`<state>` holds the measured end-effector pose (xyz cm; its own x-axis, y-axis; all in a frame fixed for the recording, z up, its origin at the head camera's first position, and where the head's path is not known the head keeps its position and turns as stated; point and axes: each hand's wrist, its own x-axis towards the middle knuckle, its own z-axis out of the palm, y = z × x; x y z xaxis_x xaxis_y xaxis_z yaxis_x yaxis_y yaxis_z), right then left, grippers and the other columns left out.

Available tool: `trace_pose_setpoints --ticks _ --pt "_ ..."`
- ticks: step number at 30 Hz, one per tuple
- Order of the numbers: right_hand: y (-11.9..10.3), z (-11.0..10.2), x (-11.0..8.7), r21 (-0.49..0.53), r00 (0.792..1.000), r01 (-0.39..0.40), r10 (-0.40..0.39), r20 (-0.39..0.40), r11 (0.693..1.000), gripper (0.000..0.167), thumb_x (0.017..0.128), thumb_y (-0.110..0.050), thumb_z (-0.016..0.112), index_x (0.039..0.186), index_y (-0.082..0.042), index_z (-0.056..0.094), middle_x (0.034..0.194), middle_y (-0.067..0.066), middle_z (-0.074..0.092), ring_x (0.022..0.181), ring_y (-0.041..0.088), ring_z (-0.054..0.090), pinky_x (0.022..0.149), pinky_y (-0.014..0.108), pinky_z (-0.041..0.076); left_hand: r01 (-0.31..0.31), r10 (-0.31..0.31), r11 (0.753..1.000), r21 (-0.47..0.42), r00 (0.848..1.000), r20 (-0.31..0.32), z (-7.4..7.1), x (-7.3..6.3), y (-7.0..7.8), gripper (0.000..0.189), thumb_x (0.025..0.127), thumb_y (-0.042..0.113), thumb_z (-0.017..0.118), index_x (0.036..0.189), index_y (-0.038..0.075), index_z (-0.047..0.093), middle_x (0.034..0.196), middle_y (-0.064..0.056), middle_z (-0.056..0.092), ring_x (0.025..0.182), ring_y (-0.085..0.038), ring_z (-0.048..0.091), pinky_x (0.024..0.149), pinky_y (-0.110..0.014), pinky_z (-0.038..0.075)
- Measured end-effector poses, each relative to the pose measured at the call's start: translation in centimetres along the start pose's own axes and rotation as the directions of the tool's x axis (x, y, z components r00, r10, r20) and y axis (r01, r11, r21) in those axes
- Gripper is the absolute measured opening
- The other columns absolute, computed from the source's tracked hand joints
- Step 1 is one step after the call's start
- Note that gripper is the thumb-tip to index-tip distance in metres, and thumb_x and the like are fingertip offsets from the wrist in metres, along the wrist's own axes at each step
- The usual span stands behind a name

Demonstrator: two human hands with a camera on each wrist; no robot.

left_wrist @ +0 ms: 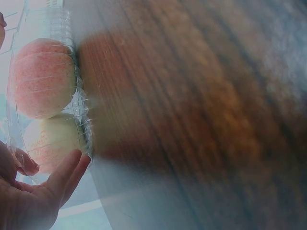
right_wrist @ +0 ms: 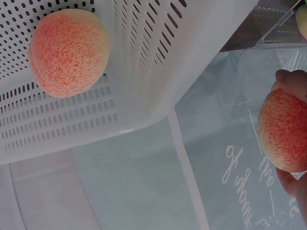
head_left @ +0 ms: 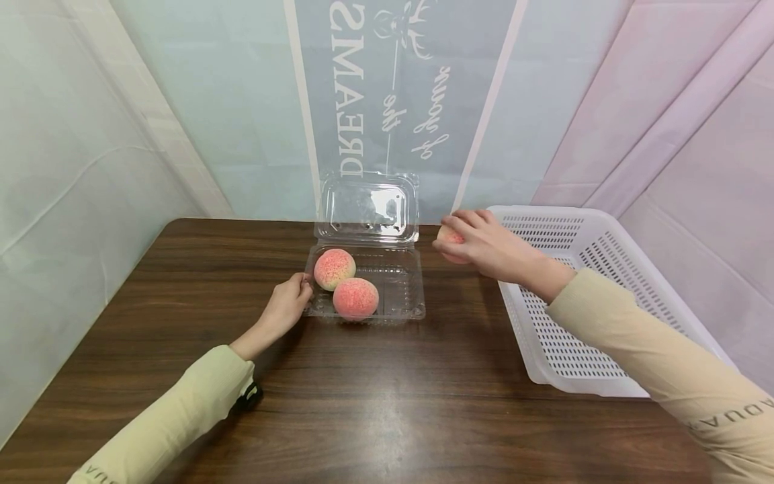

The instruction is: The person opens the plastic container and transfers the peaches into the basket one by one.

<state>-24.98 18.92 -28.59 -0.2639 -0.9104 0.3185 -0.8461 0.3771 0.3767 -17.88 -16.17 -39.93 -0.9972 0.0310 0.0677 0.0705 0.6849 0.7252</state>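
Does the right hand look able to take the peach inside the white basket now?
Probably not: the right hand grips another peach. With that hand free, likely yes, since the white basket is open on top.

Pink-speckled yellow peaches (head_left: 355,298), white basket (head_left: 589,386)

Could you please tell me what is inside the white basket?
One peach is visible inside the white basket in the right wrist view. In the head view, the right arm covers part of the inside, so I cannot say whether more lies there.
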Motion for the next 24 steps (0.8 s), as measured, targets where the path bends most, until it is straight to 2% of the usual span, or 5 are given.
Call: trace_pose_setpoints --ticks 9,19,24 --pt "0.4 -0.4 -0.2 0.016 1.000 -0.013 0.014 -0.017 1.000 0.025 0.087 -0.023 0.051 0.110 -0.018 0.057 0.114 0.021 0.051 0.104 0.039 0.047 0.077 0.054 0.039 0.004 -0.004 1.000 0.002 1.000 0.004 -0.2 0.1 0.2 0.033 0.091 0.005 0.035 0.115 -0.014 0.048 0.089 -0.020 0.061 0.076 -0.026 0.062 0.058 -0.029 0.047" --pt "0.7 -0.7 -1.0 0.005 0.999 -0.044 0.044 0.008 0.999 0.024 0.090 -0.026 0.045 0.110 -0.018 0.056 0.116 0.021 0.050 0.104 0.039 0.045 0.076 0.053 0.040 0.001 -0.001 1.000 0.012 1.000 0.003 -0.2 0.1 0.1 0.032 0.091 0.004 0.035 0.115 -0.013 0.049 0.089 -0.020 0.061 0.075 -0.025 0.061 0.057 -0.028 0.046" --pt "0.8 -0.9 -1.1 0.009 0.999 -0.049 0.049 0.023 0.999 0.023 0.090 -0.025 0.048 0.111 -0.018 0.055 0.117 0.022 0.049 0.105 0.040 0.045 0.077 0.054 0.039 -0.001 0.001 1.000 0.014 1.000 -0.004 -0.2 0.1 0.1 0.032 0.091 0.004 0.036 0.114 -0.013 0.049 0.088 -0.019 0.061 0.074 -0.024 0.061 0.057 -0.029 0.046"
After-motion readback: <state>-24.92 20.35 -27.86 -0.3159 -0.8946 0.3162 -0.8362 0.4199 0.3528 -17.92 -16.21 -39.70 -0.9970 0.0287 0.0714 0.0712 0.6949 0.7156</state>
